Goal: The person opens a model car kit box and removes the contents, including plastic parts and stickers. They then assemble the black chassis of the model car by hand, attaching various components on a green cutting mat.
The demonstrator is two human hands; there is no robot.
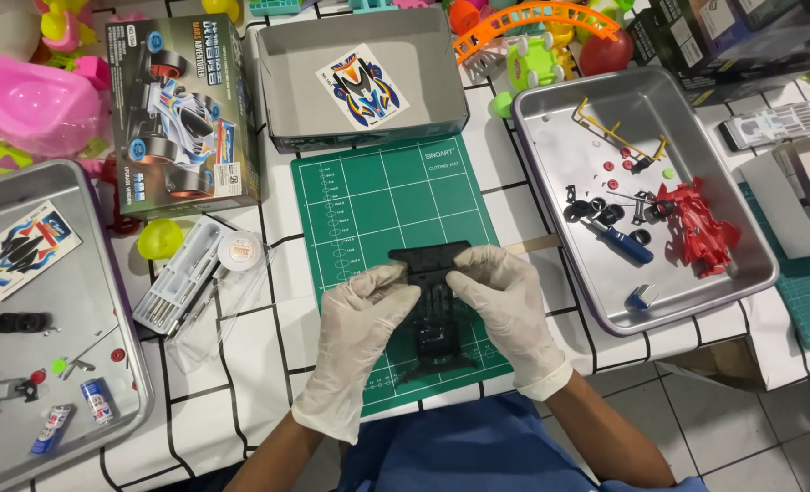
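Both gloved hands pinch a black toy-car chassis (434, 305) over the green cutting mat (396, 205), the mat serving as landmark. Left hand (364, 333) grips the chassis's left front corner, fingers curled on it; right hand (505, 305) clamps the right front edge, thumb on top. Chassis lies flat and lengthwise on the mat's near half, probably held from both sides so it stays steady while being worked on. Right of the mat: metal tray (742, 246) holding a red car body (696, 223), black tyres (596, 211) and a blue-handled screwdriver (625, 244), loose bits likely kept in so they don't roll off the table (241, 401). Behind the mat: open grey box (282, 82) with a sticker sheet (364, 87). Left of the mat: kit box (182, 109), small tool set (175, 273), second tray (136, 383).
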